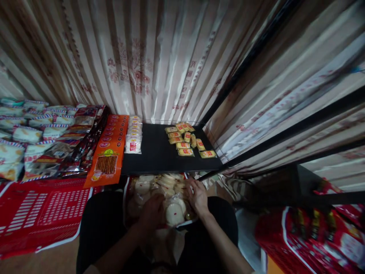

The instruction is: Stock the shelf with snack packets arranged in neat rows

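Observation:
Between the knees stands a red basket (124, 207) with a white rim, filled with round pale cakes (175, 212) in clear wrappers. My left hand (152, 209) reaches down among the wrapped cakes; it is dark and smeared, and its fingers cannot be made out. On the basket's right side, my right hand (197, 195) has its fingers curled over the rim. Just beyond the basket is a black shelf (154, 150), with small yellow packets (185, 145) scattered at its right and a row of white packets (133, 139) at its left.
Orange snack bags (107, 152), dark red packets (82, 140) and white bags (35, 137) fill the shelf's left. A red basket (42, 217) sits below them. Black posts (242, 72) slant at the right, near another basket (273, 232) of red packages. A curtain (137, 57) hangs behind.

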Tool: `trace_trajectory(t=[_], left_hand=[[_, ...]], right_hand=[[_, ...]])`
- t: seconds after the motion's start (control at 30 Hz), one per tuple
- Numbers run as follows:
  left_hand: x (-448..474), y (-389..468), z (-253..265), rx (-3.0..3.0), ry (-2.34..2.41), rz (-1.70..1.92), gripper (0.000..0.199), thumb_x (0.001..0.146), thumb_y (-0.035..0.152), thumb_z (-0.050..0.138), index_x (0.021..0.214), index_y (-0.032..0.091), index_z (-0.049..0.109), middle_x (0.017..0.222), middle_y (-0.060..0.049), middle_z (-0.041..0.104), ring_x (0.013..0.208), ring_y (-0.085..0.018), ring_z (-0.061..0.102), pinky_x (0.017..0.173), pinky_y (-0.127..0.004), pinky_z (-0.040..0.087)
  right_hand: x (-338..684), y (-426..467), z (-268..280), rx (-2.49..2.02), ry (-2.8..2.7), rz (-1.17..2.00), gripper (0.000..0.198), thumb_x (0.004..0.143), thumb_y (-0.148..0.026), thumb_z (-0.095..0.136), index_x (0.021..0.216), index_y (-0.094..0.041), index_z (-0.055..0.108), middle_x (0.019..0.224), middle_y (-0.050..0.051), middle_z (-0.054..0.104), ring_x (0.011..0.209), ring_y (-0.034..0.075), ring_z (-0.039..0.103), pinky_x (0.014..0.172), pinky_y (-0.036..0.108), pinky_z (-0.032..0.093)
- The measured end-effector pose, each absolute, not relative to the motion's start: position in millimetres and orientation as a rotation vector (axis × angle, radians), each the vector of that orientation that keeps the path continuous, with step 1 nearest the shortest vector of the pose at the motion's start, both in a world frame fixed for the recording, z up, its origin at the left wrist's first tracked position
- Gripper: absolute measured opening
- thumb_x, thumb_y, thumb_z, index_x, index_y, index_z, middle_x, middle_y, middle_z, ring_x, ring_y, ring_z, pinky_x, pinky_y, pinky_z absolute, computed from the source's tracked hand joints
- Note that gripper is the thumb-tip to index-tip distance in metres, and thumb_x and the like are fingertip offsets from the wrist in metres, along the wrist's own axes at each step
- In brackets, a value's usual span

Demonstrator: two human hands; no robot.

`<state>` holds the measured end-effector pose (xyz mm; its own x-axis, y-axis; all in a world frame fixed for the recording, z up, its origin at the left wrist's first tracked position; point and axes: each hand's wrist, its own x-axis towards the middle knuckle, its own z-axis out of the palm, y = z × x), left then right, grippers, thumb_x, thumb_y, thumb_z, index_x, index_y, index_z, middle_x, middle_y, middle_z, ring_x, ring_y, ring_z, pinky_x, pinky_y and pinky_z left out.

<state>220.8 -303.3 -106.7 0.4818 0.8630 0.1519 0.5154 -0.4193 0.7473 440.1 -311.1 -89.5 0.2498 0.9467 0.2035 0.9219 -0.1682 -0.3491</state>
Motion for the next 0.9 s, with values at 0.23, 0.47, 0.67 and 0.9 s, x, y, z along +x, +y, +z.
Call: trace_trajectory(t=[0.23, 0.47, 0.67, 0.9], left_hand=[[213, -319, -99, 2.1, 1.184, 0.733, 0.034, 0.076, 0.006, 0.04, 0.097, 0.017, 0.065, 0.104, -0.009, 0.068, 0.097, -0.019, 0.063, 0.086, -0.033, 0.053], [202, -319, -89, 2.049, 1.211, 0.763, 0.033, 0.077, 0.005, 0.037, 0.095, 0.017, 0.063, 0.1, -0.008, 0.068, 0.095, -0.017, 0.064, 0.086, -0.032, 0.053], [218, -304, -83, 2.065, 1.214, 0.92, 0.032, 0.082, 0.013, 0.037, 0.102, 0.015, 0.061, 0.104, -0.008, 0.067, 0.098, -0.019, 0.062, 0.088, -0.032, 0.052], [234, -286, -74, 1.699, 1.302, 0.903, 0.048, 0.075, 0.029, 0.052, 0.121, 0.015, 0.051, 0.123, -0.013, 0.057, 0.102, -0.022, 0.06, 0.082, -0.035, 0.052]], right_hand=[[429, -273, -88, -2.282, -1.978, 0.115, 0.028, 0.088, -0.023, 0.042, 0.101, -0.022, 0.066, 0.101, 0.006, 0.066, 0.1, 0.021, 0.053, 0.087, 0.03, 0.04], [429, -284, -73, -2.191, -2.023, 0.041, 0.029, 0.09, -0.027, 0.039, 0.083, -0.021, 0.066, 0.09, 0.006, 0.067, 0.093, 0.021, 0.056, 0.083, 0.029, 0.041], [433, -309, -42, -2.035, -1.82, 0.2, 0.027, 0.089, -0.028, 0.036, 0.089, -0.021, 0.062, 0.089, 0.004, 0.067, 0.084, 0.018, 0.061, 0.075, 0.026, 0.043], [432, -309, -15, -1.715, -1.536, 0.63, 0.022, 0.083, -0.039, 0.047, 0.079, -0.02, 0.059, 0.074, 0.001, 0.063, 0.067, 0.015, 0.056, 0.066, 0.025, 0.044]])
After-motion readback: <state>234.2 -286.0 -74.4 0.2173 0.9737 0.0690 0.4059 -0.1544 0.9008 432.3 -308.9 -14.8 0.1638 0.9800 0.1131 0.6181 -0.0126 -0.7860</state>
